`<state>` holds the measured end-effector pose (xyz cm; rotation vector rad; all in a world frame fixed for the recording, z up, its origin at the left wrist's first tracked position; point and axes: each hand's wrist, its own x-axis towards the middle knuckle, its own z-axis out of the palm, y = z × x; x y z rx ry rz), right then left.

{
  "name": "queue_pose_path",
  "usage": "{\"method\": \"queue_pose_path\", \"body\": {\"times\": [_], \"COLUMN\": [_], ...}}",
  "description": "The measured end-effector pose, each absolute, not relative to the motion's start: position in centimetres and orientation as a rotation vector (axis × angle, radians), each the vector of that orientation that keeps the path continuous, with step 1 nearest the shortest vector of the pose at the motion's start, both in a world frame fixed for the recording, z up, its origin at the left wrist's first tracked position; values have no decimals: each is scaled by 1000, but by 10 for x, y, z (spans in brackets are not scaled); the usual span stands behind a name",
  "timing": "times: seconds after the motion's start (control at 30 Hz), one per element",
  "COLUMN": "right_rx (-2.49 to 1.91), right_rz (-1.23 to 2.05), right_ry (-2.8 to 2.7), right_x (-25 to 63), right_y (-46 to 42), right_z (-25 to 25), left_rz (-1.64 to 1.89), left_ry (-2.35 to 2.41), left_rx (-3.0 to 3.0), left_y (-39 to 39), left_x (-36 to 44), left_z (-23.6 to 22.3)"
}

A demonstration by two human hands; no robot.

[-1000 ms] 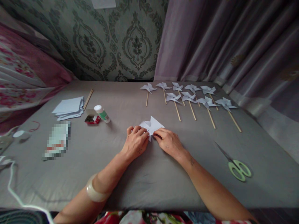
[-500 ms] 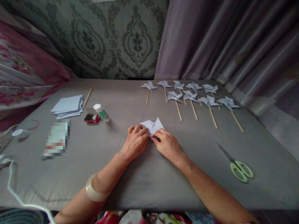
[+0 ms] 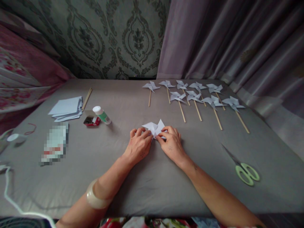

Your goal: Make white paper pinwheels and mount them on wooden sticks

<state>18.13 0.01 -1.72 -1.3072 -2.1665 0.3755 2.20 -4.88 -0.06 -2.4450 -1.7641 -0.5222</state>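
A white paper pinwheel head (image 3: pixel 154 126) lies on the grey cloth in front of me, some of its points folded in towards the middle. My left hand (image 3: pixel 140 142) is closed on its left side, fingertips pressed down on the paper. At the right side, my right hand (image 3: pixel 169 141) pinches the paper near the centre between thumb and fingers. The lower part of the pinwheel head is hidden behind my fingers. No stick shows under it.
Several finished pinwheels (image 3: pixel 193 96) on sticks lie at the back right. Green-handled scissors (image 3: pixel 244 171) rest on the right. On the left are stacked paper (image 3: pixel 66 107), sticks (image 3: pixel 86 99), a glue stick (image 3: pixel 102 115), a small red box (image 3: pixel 91 121), a blurred packet (image 3: pixel 55 142) and a white cable (image 3: pixel 11 199).
My right hand has shifted slightly up and right, its thumb now nearer the pinwheel head's centre. My left hand stays on the paper. The whole view has moved a little.
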Motion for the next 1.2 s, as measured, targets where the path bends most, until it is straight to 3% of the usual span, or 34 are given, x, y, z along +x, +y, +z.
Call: {"method": "queue_pose_path", "body": {"times": [1.2], "right_rx": [-1424], "right_rz": [528], "right_ry": [-2109], "right_x": [173], "right_y": [15], "right_z": [-19], "left_rz": [-542], "left_ry": [-1762], "left_rx": [-2436], "left_y": [-47], "left_x": [22], "left_z": [-4]}}
